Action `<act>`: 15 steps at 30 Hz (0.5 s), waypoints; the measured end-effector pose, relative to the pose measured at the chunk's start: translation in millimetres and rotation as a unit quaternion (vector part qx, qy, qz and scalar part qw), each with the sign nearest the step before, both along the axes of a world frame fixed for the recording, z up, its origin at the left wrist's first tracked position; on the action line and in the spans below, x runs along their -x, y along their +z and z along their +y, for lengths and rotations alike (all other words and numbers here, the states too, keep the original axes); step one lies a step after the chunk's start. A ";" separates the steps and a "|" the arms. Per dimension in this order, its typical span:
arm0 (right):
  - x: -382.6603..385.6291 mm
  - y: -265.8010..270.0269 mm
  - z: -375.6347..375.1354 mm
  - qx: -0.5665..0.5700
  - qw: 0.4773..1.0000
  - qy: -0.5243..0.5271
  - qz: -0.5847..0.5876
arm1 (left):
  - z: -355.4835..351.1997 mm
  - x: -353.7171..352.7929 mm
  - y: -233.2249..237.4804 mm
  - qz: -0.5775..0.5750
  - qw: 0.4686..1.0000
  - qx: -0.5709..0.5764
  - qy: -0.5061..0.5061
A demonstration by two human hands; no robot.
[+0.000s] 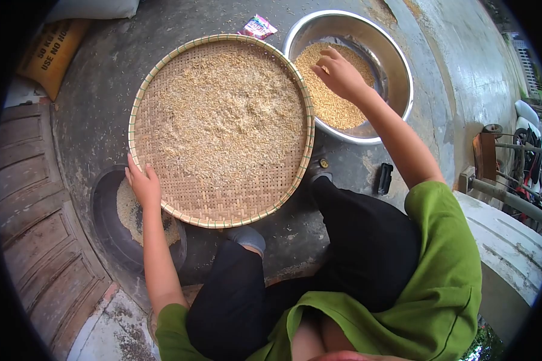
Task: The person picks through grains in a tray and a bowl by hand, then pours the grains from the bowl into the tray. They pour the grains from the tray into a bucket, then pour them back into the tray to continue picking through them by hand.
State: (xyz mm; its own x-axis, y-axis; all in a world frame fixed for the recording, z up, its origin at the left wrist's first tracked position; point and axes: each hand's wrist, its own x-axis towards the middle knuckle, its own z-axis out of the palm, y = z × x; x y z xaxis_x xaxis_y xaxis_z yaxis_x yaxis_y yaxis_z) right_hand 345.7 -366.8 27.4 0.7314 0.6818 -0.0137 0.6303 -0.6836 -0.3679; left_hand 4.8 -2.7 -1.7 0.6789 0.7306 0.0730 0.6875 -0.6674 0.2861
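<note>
Green shirt (427,283) nearest; only left hand (143,183) grips woven tray (223,203), so grain (223,114) could spill; right hand (340,75), fingers parted, above steel basin (398,84).

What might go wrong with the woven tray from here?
Only the left hand is seen gripping the woven tray, which might tip and spill its grain. In this view the tray overlaps the metal basin and the dark bowl, so a spill could mix into either one's contents.
</note>
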 end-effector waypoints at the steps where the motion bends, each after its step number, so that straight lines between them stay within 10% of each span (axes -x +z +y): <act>1: 2.4 2.8 5.7 0.000 1.000 -0.001 0.000 | -0.6 -0.6 -0.3 -0.002 1.000 0.000 -0.002; 7: 18.3 3.3 52.5 -0.075 0.980 0.183 -0.035 | 0.7 -0.1 -1.4 -0.003 1.000 -0.003 -0.003; 15: 35.0 -11.3 82.8 0.002 0.982 0.179 -0.062 | -0.5 -0.8 0.9 0.003 1.000 -0.001 0.003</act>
State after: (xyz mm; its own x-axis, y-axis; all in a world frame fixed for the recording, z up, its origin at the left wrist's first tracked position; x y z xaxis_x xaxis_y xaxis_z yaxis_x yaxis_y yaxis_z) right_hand 310.7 -284.1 16.1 0.4403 0.8960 0.0580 0.8707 -0.4104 -0.2710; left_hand 5.6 -3.3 -0.9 0.6752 0.7343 0.0704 0.6928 -0.6640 0.2815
